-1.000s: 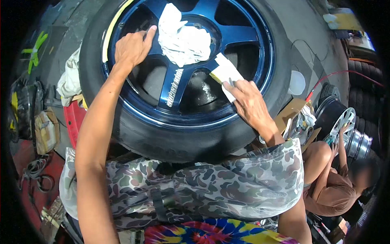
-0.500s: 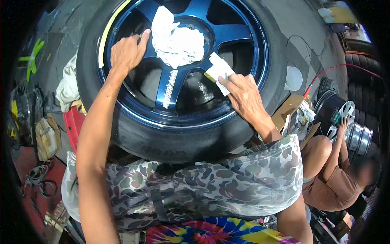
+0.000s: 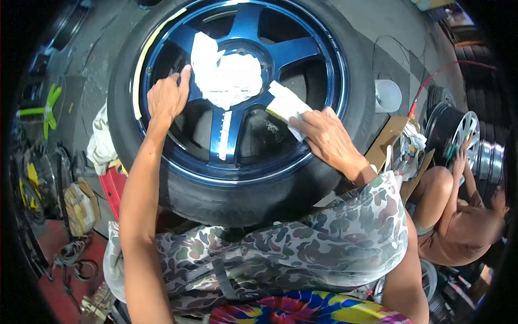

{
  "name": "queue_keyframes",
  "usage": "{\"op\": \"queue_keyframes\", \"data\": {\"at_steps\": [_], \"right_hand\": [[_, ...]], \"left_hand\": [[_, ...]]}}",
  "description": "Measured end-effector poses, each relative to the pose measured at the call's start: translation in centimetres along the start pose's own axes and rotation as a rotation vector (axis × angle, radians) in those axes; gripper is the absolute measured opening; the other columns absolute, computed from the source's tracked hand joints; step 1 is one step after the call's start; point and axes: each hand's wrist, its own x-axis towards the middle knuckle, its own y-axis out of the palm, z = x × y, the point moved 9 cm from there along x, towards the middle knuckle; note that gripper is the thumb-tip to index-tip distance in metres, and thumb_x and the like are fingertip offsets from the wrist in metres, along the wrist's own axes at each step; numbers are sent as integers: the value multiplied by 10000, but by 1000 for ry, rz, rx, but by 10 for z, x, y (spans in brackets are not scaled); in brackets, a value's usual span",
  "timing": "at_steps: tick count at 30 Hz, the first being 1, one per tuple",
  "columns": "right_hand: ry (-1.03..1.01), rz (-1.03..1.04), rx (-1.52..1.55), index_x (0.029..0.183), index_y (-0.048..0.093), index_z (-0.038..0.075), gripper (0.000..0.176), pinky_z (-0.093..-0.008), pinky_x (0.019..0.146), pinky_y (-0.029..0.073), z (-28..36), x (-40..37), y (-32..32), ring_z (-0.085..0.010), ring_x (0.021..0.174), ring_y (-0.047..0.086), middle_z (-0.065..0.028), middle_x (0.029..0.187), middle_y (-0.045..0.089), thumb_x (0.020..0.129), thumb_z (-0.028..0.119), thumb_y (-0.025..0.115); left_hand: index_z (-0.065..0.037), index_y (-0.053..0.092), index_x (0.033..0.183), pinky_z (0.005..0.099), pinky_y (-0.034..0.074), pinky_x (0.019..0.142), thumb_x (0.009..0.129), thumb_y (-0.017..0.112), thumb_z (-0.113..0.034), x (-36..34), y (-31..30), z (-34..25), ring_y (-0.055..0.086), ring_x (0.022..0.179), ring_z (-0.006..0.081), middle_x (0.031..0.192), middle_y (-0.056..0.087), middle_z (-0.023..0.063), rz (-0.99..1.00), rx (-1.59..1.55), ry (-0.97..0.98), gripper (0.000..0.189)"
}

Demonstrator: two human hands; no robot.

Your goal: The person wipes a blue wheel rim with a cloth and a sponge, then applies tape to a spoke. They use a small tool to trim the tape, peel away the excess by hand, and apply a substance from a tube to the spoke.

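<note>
A blue spoked wheel (image 3: 237, 24) with a black tire (image 3: 232, 202) lies face up before me. My left hand (image 3: 168, 97) is curled over the wheel's left spoke, its thumb raised beside a crumpled white cloth (image 3: 237, 81) that covers the hub. Between the fingers of my right hand (image 3: 332, 137) is a folded white cloth with a yellow edge (image 3: 288, 105), its far end reaching onto the lower-right spoke. White lettering runs along the bottom spoke. A yellow tape strip (image 3: 144, 59) follows the rim's upper left.
A white bucket (image 3: 388, 96) stands right of the tire, near a cardboard box (image 3: 389, 141) and red hose (image 3: 426, 81). At far right, another person (image 3: 458, 227) crouches with hands at a silver wheel (image 3: 468, 132). A red stand (image 3: 113, 186) and cables (image 3: 73, 254) are on the left.
The view has shifted, so the wheel and both hands appear lower. Relative to the wheel, my hands are nearly unmoved. The other person's head has turned.
</note>
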Motion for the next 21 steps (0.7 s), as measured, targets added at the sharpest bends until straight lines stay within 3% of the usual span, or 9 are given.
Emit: {"op": "queue_keyframes", "data": {"at_steps": [4, 7, 10, 16, 18, 21], "right_hand": [[-14, -45, -66, 1313, 685, 93, 450, -391, 824, 403, -5, 14, 12, -223, 901, 569, -63, 996, 564, 873, 1, 693], [-19, 101, -115, 1326, 670, 86, 402, -361, 839, 401, 0, -1, 4, -204, 916, 609, -61, 1013, 578, 925, 81, 690], [-121, -57, -41, 1324, 671, 72, 461, -364, 845, 403, 3, 5, 1, -224, 916, 579, -53, 1040, 581, 869, 18, 714], [-97, -39, -39, 1294, 680, 62, 436, -353, 825, 404, 6, 0, -3, -220, 897, 569, -72, 1053, 589, 864, 21, 740], [-84, 2, -91, 1221, 656, 65, 314, -366, 854, 422, 4, -1, 1, -190, 1008, 617, -50, 1062, 598, 909, 93, 672], [-110, -67, -123, 1216, 659, 72, 322, -364, 853, 423, 9, 14, 5, -191, 991, 619, -46, 1062, 597, 896, 99, 687]], "left_hand": [[-40, 805, 1106, 563, 550, 922, 1077, 413, -605, 1, 6, 3, 726, 979, 500, 971, 734, 338, 65, 22, 8, 688], [-33, 798, 1145, 563, 549, 929, 1082, 415, -592, 3, 5, 1, 725, 986, 500, 992, 736, 338, 26, 27, 16, 680], [-12, 793, 1152, 555, 549, 935, 1085, 407, -594, -2, -2, -7, 726, 997, 497, 1006, 738, 337, 36, 19, 8, 702], [-23, 784, 1218, 542, 543, 959, 1085, 381, -622, 2, 5, 3, 721, 1045, 495, 1023, 741, 337, 88, 53, -27, 734], [-28, 782, 1228, 539, 541, 967, 1084, 378, -624, 0, 4, 1, 721, 1054, 492, 1037, 743, 333, 91, 57, -37, 734], [-30, 788, 1213, 542, 540, 963, 1088, 376, -613, 0, 2, 1, 719, 1050, 495, 1045, 743, 331, 88, 63, -37, 724]]}}
